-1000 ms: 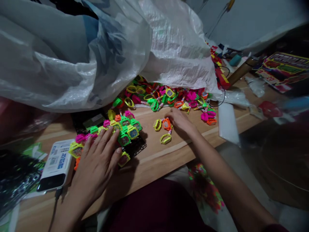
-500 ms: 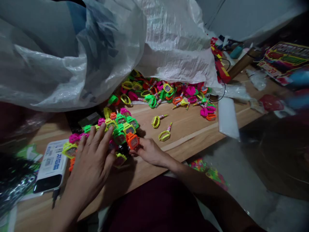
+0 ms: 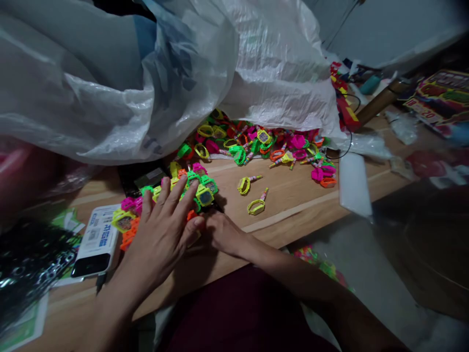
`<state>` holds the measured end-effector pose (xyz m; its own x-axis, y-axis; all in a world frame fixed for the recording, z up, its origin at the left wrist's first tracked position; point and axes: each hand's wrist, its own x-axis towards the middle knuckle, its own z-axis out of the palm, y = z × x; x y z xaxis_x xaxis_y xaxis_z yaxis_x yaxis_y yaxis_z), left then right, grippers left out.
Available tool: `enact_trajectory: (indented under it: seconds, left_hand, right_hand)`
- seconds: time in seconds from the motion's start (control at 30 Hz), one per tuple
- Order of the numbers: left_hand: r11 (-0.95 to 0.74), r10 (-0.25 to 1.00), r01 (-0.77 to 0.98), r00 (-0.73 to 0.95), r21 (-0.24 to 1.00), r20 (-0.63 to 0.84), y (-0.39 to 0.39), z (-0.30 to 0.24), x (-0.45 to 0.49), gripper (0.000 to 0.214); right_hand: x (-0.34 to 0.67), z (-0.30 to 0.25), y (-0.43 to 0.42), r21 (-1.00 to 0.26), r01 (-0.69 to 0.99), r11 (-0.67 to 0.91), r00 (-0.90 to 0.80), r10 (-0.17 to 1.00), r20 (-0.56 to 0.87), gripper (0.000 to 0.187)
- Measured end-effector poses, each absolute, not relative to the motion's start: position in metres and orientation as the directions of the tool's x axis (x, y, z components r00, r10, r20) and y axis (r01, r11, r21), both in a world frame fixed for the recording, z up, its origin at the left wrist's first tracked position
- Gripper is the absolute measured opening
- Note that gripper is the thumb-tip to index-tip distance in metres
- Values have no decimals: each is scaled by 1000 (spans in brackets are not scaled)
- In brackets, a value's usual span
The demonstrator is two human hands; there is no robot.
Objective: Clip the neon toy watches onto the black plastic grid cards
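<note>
My left hand (image 3: pixel 164 230) lies flat with its fingers spread on a packed cluster of neon toy watches (image 3: pixel 200 188) on the wooden table (image 3: pixel 293 205). My right hand (image 3: pixel 224 233) is beside the left thumb, its fingers curled in against the cluster's near edge. An orange toy watch (image 3: pixel 191 214) shows just at those fingertips, half hidden under my left fingers. Two loose yellow toy watches (image 3: pixel 252 195) lie a little to the right of the cluster.
A heap of more neon toy watches (image 3: pixel 264 144) spills from under a big clear plastic bag (image 3: pixel 146 73) at the back. A white power bank (image 3: pixel 97 239) lies left of my hand, a flat white packet (image 3: pixel 353 183) at right. Clutter and a printed box (image 3: pixel 439 95) fill the far right.
My right hand took an orange toy watch from the loose ones at centre and brought it left to the cluster. Now it presses in under my left hand, which stayed on the cluster.
</note>
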<state>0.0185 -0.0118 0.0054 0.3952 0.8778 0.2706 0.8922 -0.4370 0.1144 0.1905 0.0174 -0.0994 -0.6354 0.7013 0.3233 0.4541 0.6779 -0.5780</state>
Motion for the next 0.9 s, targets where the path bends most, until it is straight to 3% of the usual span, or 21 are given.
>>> enact_trajectory:
  seconds: [0.1,0.2,0.3,0.37,0.43,0.53,0.7,0.8,0.9]
  left_hand:
    - [-410,886,909,375,81,274,-2,-1,23,65]
    - [-422,884,901,384,100,267,1,-5,23,65]
    - [-416,892,897,371,148,258,0,-4,22,67]
    - [-404,899,899,356,171,254,0,-2,21,66]
    - [-400,900,899,350,176,259,0,-2,21,64]
    - [-408,896,896,356,174,266,0,-1,22,62]
    - [-418,892,893,369,166,260,0,0,23,62]
    - [-422,890,892,375,159,258,1,-1,23,61]
    - [-418,894,893,372,168,252,0,-1,22,60]
  right_hand:
    - [223,-75,25,-603,398,692,-617,688,382,20]
    - [283,-56,35,-596,466,654,-463,754,465,22]
    - [341,-54,45,-500,668,551,-394,832,390,25]
    - [360,-59,47,-463,717,522,-410,852,327,21]
    - [359,-63,43,-497,690,526,-429,850,305,18]
    - [325,-68,28,-644,550,532,-446,839,312,19]
    - [247,-85,9,-874,283,394,-435,865,249,13]
    - [223,-101,7,-872,341,351,-401,893,203,2]
    - [217,-112,8,-763,414,497,-417,848,327,9]
